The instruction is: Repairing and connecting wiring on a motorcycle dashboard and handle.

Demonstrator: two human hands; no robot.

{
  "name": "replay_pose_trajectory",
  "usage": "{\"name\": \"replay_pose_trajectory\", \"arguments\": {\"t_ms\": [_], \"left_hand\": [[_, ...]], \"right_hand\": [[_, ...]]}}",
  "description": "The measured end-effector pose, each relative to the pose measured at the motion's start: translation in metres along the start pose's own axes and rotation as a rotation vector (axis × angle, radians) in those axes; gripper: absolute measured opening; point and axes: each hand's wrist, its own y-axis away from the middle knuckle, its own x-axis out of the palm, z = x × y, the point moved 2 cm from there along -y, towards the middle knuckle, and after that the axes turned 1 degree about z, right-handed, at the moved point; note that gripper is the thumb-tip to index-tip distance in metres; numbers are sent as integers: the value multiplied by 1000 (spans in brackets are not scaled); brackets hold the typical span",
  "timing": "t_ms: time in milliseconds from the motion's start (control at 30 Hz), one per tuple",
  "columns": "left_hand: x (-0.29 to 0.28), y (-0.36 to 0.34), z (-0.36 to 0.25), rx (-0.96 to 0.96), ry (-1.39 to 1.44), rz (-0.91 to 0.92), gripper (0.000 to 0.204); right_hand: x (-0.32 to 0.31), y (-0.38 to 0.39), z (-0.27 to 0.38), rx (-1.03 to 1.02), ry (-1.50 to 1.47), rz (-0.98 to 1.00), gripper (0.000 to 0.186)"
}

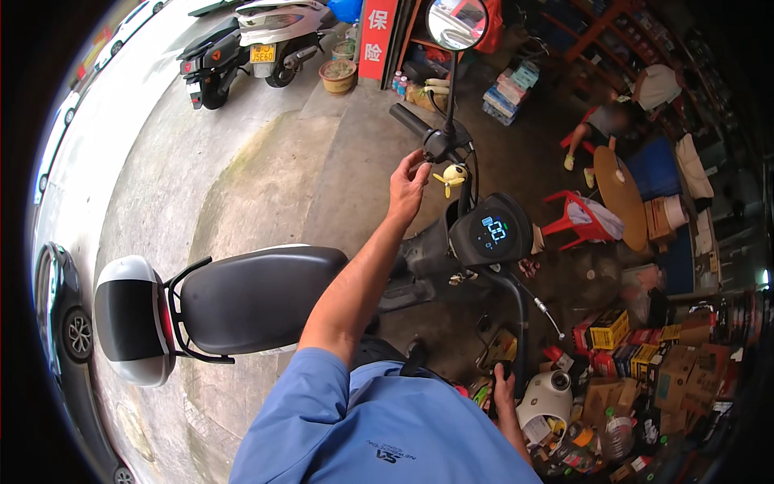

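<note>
An electric scooter stands crosswise before me, its black seat (262, 294) to the left and its lit digital display (492, 231) to the right. My left hand (409, 185) reaches over to the far handlebar, thumb and fingertips bent together against the black switch housing (442, 145). Beyond it sticks out the bare far grip (409, 119). A small yellow propeller ornament (451, 177) hangs beside my fingertips. Low on the right, my right hand (505, 395) is closed around the dark near grip (500, 369); part of its fingers is hidden.
A round mirror (457, 22) rises above the far handlebar. Stacked boxes (609, 329), bottles and a white helmet-like object (548, 395) crowd the lower right. A person (605, 125) sits near a round table (613, 189) and red chair (576, 218). Parked scooters (274, 36) stand upper left.
</note>
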Motion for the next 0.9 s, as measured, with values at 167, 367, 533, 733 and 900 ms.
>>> {"name": "replay_pose_trajectory", "arguments": {"t_ms": [167, 367, 533, 733, 900], "left_hand": [[0, -13, 0, 84, -98, 6, 41], [3, -15, -7, 143, -178, -7, 39], [4, -15, -6, 153, -214, -41, 37], [-11, -15, -4, 173, -267, -27, 36], [-10, -8, 5, 157, -184, 5, 31]], "right_hand": [[4, 33, 39, 78, 112, -87, 66], [1, 24, 26, -152, 179, -178, 59], [4, 25, 34, -94, 106, -102, 53], [4, 34, 54, -31, 174, -104, 54], [3, 22, 35, 281, 76, -4, 69]]}}
